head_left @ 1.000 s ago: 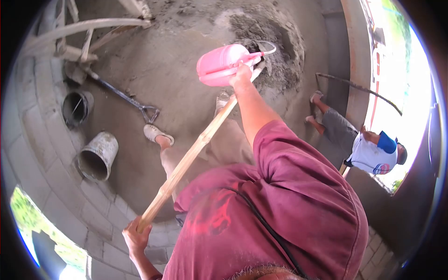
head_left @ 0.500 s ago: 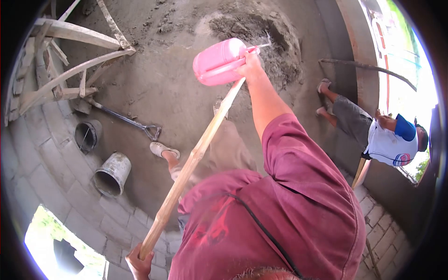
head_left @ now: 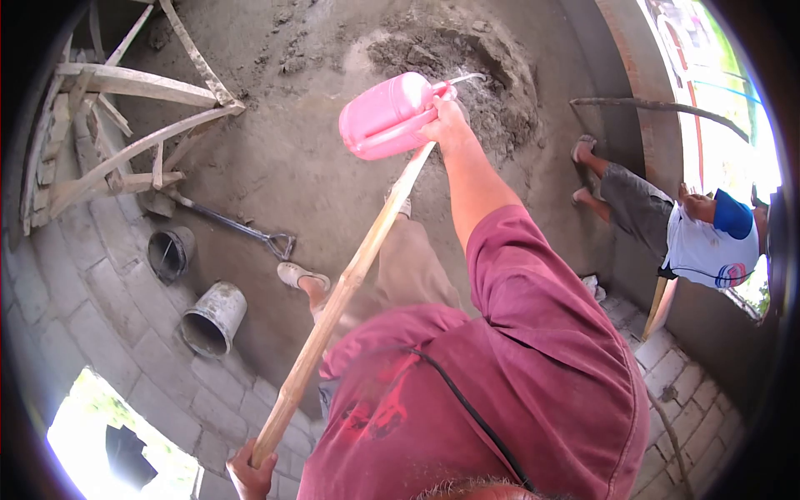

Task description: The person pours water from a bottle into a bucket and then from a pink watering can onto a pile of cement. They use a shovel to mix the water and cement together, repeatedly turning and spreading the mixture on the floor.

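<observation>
My right hand (head_left: pixel 447 119) is closed round the handle of a pink plastic jug (head_left: pixel 385 117), held tilted at arm's length. Water (head_left: pixel 468 78) runs from its mouth onto a heap of wet grey mortar (head_left: pixel 504 112). My left hand (head_left: pixel 252 473) grips the lower end of a long wooden pole (head_left: pixel 350 275) at the bottom left. The pole slants up across my body, its upper end reaching just below the jug and my right hand. Whatever tool may be at that far end is hidden.
Two buckets (head_left: pixel 218 312) and a shovel (head_left: pixel 242 227) lie at the left, near a block wall (head_left: pixel 125 312). A wooden frame (head_left: pixel 137 83) stands at the upper left. Another person (head_left: pixel 708 237) is by the opening at the right, near a bent stick (head_left: pixel 658 106).
The jug has shifted slightly left and down, with water still running out. My view has moved a little, so the buckets and shovel appear farther right. Both grips are unchanged.
</observation>
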